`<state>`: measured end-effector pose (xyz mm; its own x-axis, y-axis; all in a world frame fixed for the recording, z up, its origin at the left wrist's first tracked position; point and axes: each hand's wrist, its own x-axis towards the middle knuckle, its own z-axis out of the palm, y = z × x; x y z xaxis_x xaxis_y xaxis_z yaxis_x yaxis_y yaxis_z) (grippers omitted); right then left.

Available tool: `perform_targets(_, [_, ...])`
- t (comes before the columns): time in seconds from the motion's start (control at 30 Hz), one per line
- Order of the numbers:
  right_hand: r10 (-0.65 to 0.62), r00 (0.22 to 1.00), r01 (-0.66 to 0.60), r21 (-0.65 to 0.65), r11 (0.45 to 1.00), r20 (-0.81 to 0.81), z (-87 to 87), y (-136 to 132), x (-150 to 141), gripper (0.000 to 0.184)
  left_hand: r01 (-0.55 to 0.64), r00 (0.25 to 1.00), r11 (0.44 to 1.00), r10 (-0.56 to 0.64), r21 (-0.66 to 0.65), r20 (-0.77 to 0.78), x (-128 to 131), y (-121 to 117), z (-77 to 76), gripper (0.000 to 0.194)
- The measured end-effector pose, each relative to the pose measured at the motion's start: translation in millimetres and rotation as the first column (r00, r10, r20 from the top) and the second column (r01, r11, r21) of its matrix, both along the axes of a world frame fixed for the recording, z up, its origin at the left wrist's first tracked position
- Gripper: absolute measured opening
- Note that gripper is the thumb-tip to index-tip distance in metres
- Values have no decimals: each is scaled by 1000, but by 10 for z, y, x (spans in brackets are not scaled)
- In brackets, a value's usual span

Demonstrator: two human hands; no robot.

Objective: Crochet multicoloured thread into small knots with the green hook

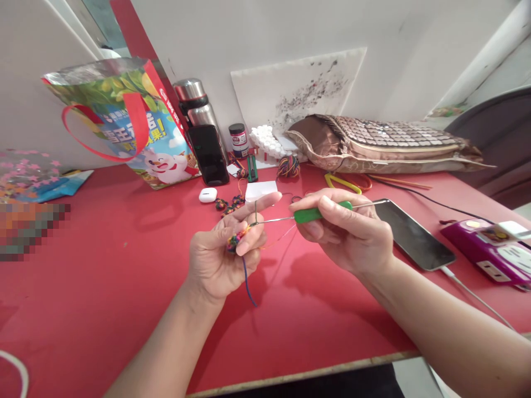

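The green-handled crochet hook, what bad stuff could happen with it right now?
The green-handled crochet hook might slip off the green strand at its tip, and that stitch could come loose. The tip also points toward the left hand, so a slip might poke the fingers.

bare at left hand and right hand, with slender, round-tipped fingers; bare too along left forearm and right forearm, widening slightly toward the near edge.
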<state>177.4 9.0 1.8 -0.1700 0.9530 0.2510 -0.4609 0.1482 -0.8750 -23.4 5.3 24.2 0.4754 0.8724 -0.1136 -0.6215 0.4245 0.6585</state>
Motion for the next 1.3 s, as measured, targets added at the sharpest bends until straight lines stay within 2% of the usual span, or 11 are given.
perform_targets(0.13, [46,998,-46,-1,999,-40,-10,9,-10,23,-48,996,997,52,53,-74,39,-6,-1,36])
perform_targets(0.27, [43,998,-44,-20,999,-53,-15,-28,-97,23,-217,957,966,238,140,-165,103,-34,-35,40])
perform_targets(0.4, [-28,999,28,3,1000,-30,-43,-78,-181,22,-346,879,907,403,241,-255,149,-64,-70,46])
perform_targets(0.57, [-169,982,158,124,980,80,-93,-126,-224,23,-390,806,851,500,352,-317,180,-106,-101,57])
perform_targets(0.7, [-356,913,264,376,888,199,-128,-192,-281,22,-407,788,839,523,361,-327,220,-151,-114,59])
perform_targets(0.8, [-476,840,283,539,793,259,-171,-218,-320,28,-388,834,876,466,285,-296,247,-167,-101,50])
perform_targets(0.87, [-484,839,271,582,767,248,-193,-209,-327,32,-359,881,910,404,208,-247,251,-157,-85,44])
perform_targets(0.93, [-429,878,237,586,775,213,-198,-186,-318,35,-316,921,939,338,137,-192,239,-131,-69,39])
perform_targets(1.0, [-345,920,198,544,816,183,-190,-164,-300,35,-271,945,956,286,109,-159,213,-100,-57,36])
perform_targets(1.13, [-213,969,151,390,908,122,-179,-141,-261,29,-245,958,965,256,95,-129,148,-58,-40,33])
perform_targets(1.3, [-132,989,113,216,970,72,-159,-130,-196,23,-217,971,975,221,45,-92,66,-23,-21,40])
